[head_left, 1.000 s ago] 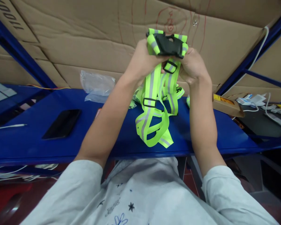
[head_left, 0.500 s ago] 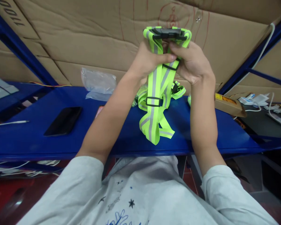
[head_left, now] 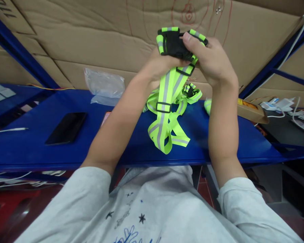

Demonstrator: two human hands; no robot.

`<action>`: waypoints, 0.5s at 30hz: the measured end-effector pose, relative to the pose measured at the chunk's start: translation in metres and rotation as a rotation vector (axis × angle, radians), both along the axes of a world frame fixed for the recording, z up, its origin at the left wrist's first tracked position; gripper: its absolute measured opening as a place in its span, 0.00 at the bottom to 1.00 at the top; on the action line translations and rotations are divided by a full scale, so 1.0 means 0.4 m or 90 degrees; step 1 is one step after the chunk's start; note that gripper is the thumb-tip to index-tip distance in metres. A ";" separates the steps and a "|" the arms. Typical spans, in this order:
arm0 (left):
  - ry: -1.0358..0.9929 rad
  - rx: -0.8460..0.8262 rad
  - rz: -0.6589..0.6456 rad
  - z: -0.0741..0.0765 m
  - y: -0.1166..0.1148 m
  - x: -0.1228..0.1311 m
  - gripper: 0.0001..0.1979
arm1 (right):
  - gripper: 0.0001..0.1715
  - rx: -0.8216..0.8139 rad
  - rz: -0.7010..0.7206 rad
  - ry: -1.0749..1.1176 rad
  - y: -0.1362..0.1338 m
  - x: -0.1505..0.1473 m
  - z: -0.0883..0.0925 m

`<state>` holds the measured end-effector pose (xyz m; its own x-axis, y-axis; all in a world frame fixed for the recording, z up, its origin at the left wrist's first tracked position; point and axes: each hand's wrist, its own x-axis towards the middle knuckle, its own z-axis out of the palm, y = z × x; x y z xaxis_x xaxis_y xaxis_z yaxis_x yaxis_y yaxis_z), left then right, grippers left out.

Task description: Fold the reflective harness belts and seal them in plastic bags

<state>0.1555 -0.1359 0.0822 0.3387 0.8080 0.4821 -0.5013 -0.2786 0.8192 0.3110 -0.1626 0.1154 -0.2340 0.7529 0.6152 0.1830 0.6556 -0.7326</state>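
Both hands are raised in front of me, holding a neon-yellow reflective strap vest (head_left: 167,111) with grey stripes. My left hand (head_left: 158,65) is closed around the straps just below a black plastic buckle (head_left: 173,45). My right hand (head_left: 211,60) grips the buckle's right side, thumb pressed on top of it. The straps hang down from the hands, their lower loops resting on the blue shelf (head_left: 40,148). More neon strap lies bunched on the shelf behind the hanging part.
A black phone (head_left: 66,128) lies on the shelf at left, a clear plastic bag (head_left: 104,86) behind it. Cardboard sheets (head_left: 91,40) line the back. A small cardboard box (head_left: 252,111), white cables and plugs (head_left: 281,106) sit at right. A white cable (head_left: 7,130) lies far left.
The hands turned the buckle so its black face shows again, and my right thumb moved onto its top. The hanging straps stayed gathered and lifted slightly.
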 end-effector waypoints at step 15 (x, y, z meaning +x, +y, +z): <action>0.086 -0.071 -0.298 -0.028 0.007 -0.016 0.07 | 0.21 0.045 0.022 0.060 0.017 0.050 -0.009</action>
